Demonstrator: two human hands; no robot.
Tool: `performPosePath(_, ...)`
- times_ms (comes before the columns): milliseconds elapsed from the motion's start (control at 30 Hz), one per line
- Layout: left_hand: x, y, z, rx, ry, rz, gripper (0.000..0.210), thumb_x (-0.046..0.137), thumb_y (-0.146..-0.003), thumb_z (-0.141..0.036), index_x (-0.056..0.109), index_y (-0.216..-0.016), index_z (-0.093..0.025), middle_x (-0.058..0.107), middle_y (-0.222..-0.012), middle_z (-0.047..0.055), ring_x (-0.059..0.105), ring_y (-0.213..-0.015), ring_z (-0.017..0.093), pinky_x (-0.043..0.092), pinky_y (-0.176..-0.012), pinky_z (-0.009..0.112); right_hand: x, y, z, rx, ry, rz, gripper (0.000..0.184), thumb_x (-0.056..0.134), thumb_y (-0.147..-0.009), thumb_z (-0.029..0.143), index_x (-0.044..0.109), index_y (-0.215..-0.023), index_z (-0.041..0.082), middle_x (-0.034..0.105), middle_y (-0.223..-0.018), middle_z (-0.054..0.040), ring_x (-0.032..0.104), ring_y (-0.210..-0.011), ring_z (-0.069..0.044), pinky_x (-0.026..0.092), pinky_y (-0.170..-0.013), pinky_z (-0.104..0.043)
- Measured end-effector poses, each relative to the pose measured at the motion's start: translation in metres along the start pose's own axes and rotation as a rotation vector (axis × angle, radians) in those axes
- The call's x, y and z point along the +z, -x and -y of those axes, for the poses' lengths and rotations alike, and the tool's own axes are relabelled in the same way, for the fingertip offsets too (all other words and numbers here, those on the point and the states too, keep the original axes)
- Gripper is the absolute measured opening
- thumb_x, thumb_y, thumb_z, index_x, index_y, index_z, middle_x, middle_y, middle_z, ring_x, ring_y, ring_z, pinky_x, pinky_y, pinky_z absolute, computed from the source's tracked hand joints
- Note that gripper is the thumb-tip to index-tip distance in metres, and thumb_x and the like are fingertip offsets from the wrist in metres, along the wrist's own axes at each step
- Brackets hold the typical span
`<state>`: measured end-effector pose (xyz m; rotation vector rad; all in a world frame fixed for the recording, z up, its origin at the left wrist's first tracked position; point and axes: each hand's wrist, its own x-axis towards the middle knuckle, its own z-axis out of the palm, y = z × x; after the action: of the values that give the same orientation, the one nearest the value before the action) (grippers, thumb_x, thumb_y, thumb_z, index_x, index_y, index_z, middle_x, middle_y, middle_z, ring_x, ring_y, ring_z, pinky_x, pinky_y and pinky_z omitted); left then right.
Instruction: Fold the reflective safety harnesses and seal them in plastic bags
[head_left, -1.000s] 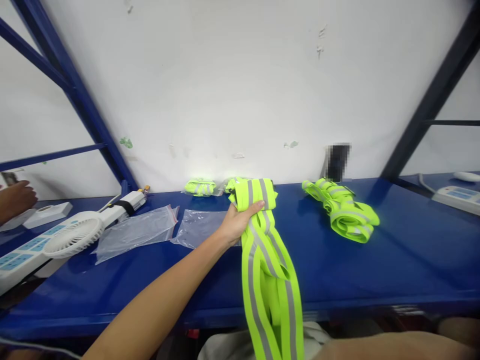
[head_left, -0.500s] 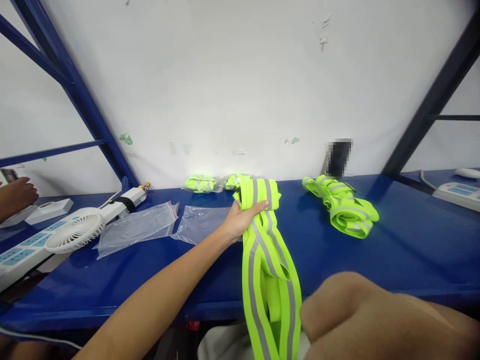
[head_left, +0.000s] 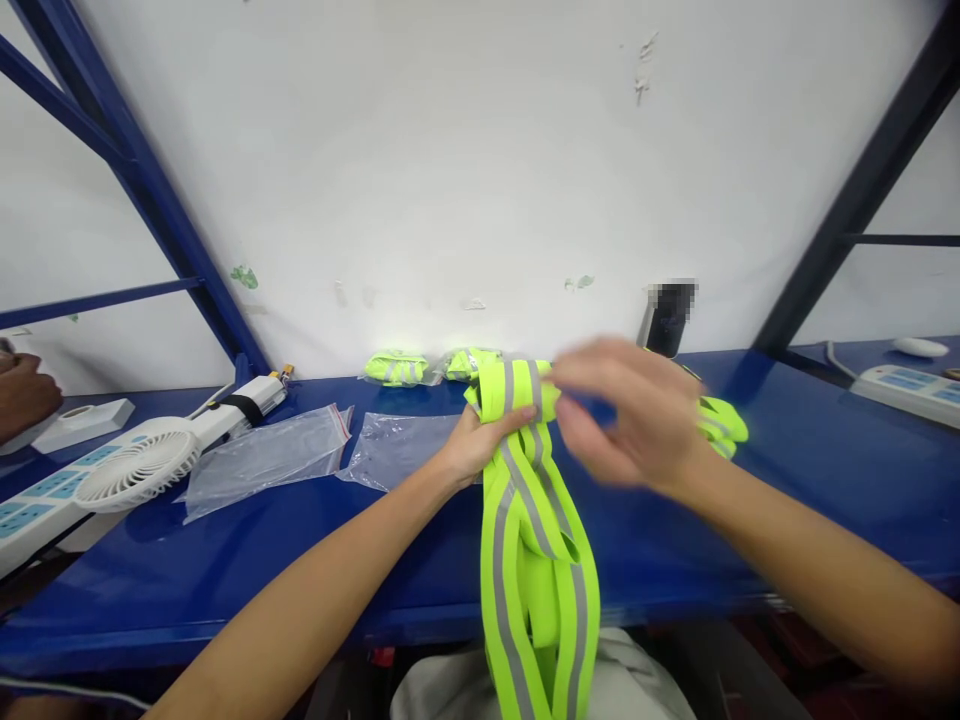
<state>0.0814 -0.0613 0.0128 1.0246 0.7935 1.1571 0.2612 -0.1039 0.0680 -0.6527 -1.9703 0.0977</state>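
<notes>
A neon yellow reflective strap vest with grey stripes hangs over the table's front edge toward my lap. My left hand is closed round its gathered upper part, thumb across the front. At the top fold, my right hand is blurred by motion, its thumb apart from the fingers and nothing seen in its grasp. Whether its fingertips touch the fold I cannot tell. Behind my right hand lies a second neon strap bundle, partly hidden. Two packed neon bundles rest against the wall.
Clear plastic bags lie on the blue table, left of the vest. Further left are a white handheld fan and a power strip. Another person's hand shows at the left edge. A phone leans on the wall.
My right hand has come up from the lower right to the top of the vest. My left hand keeps its hold in the same place.
</notes>
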Motion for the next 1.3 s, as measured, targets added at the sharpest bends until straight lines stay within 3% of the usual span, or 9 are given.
performPosePath(67, 0.000, 0.000, 0.001, 0.017, 0.022, 0.036, 0.045, 0.089, -0.061, -0.026, 0.071, -0.100, -0.012, 0.074, -0.085, 0.006, 0.070, -0.069, 0.020, 0.058, -0.069, 0.035, 0.005, -0.028, -0.030, 0.121, -0.044, -0.037, 0.050, 0.070, -0.081, 0.046, 0.063, -0.126, 0.025, 0.055, -0.141, -0.0091, 0.056, -0.124, -0.031, 0.053, -0.097, -0.043)
performPosePath(133, -0.001, 0.000, 0.001, 0.018, 0.030, 0.067, 0.048, 0.091, -0.058, -0.026, 0.071, -0.099, -0.012, 0.074, -0.085, 0.007, 0.069, -0.068, 0.019, 0.058, -0.069, 0.036, 0.011, -0.039, -0.055, 0.317, -0.254, 0.141, 0.064, 0.068, -0.083, 0.047, 0.052, -0.139, 0.023, 0.057, -0.140, -0.0120, 0.060, -0.120, -0.031, 0.055, -0.092, -0.045)
performPosePath(233, -0.002, 0.001, -0.002, 0.004, 0.028, 0.096, 0.050, 0.092, -0.055, -0.025, 0.071, -0.099, -0.013, 0.074, -0.086, 0.007, 0.069, -0.069, 0.019, 0.057, -0.069, 0.035, 0.021, -0.033, -0.068, 0.503, -0.576, 0.453, 0.060, 0.075, -0.078, 0.044, 0.062, -0.130, 0.016, 0.072, -0.117, -0.0117, 0.068, -0.104, -0.029, 0.056, -0.091, -0.044)
performPosePath(333, -0.003, 0.002, -0.009, 0.001, 0.023, 0.121, 0.048, 0.092, -0.056, -0.025, 0.071, -0.098, -0.013, 0.073, -0.081, 0.006, 0.067, -0.066, 0.018, 0.056, -0.065, 0.033, 0.030, -0.023, -0.060, 0.550, -0.758, 0.418, 0.046, 0.079, -0.075, 0.039, 0.071, -0.113, 0.014, 0.076, -0.103, -0.0094, 0.071, -0.092, -0.026, 0.056, -0.088, -0.043)
performPosePath(500, -0.004, 0.000, -0.011, 0.019, 0.018, 0.100, 0.050, 0.092, -0.055, -0.025, 0.070, -0.098, -0.012, 0.072, -0.080, 0.005, 0.067, -0.067, 0.018, 0.055, -0.067, 0.032, 0.035, -0.021, -0.046, 0.431, -0.691, 0.262, 0.036, 0.078, -0.077, 0.034, 0.074, -0.108, 0.016, 0.076, -0.101, -0.0069, 0.071, -0.095, -0.026, 0.056, -0.086, -0.039)
performPosePath(733, -0.006, -0.006, -0.001, -0.009, 0.019, 0.132, 0.044, 0.089, -0.061, -0.030, 0.072, -0.097, -0.011, 0.072, -0.077, 0.006, 0.066, -0.064, 0.016, 0.052, -0.065, 0.028, 0.039, -0.016, -0.051, 0.394, -0.587, 0.082, 0.060, 0.081, -0.074, 0.037, 0.064, -0.128, 0.017, 0.074, -0.115, -0.0083, 0.068, -0.109, -0.029, 0.054, -0.097, -0.043)
performPosePath(1000, -0.008, -0.009, 0.001, -0.071, 0.017, 0.115, 0.040, 0.089, -0.061, -0.031, 0.072, -0.090, -0.010, 0.073, -0.078, 0.007, 0.068, -0.065, 0.018, 0.053, -0.066, 0.029, 0.040, -0.011, -0.054, 0.192, -0.326, 0.044, 0.050, 0.072, -0.084, 0.032, 0.063, -0.132, 0.022, 0.065, -0.134, -0.0072, 0.057, -0.128, -0.029, 0.043, -0.112, -0.043)
performPosePath(1200, -0.012, -0.011, 0.002, -0.120, -0.038, 0.114, 0.041, 0.088, -0.062, -0.031, 0.072, -0.094, -0.010, 0.075, -0.083, 0.010, 0.070, -0.070, 0.020, 0.054, -0.070, 0.031, 0.038, -0.005, -0.062, 0.064, -0.200, 0.090, 0.046, 0.066, -0.087, 0.024, 0.063, -0.133, 0.024, 0.065, -0.133, -0.0062, 0.062, -0.124, -0.027, 0.049, -0.106, -0.042)
performPosePath(1300, -0.017, -0.010, 0.006, -0.158, -0.169, 0.183, 0.041, 0.086, -0.066, -0.036, 0.073, -0.094, -0.011, 0.075, -0.091, 0.013, 0.071, -0.076, 0.023, 0.055, -0.075, 0.034, 0.033, -0.004, -0.066, 0.050, -0.182, 0.087, 0.044, 0.064, -0.088, 0.022, 0.065, -0.131, 0.025, 0.067, -0.131, -0.0060, 0.064, -0.121, -0.027, 0.052, -0.104, -0.043)
